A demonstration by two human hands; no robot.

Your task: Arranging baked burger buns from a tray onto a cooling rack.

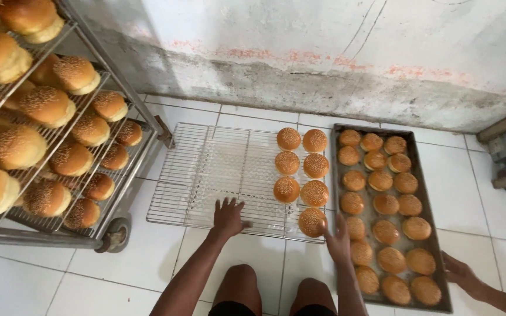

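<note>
Right grip pinches a bun at the rack's near edge; left hand flat, open.

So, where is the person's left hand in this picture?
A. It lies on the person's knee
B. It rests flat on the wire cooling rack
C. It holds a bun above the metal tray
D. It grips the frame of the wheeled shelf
B: the left hand lies palm down with fingers spread on the bare near part of the wire cooling rack, apart from the buns at its right end.
</note>
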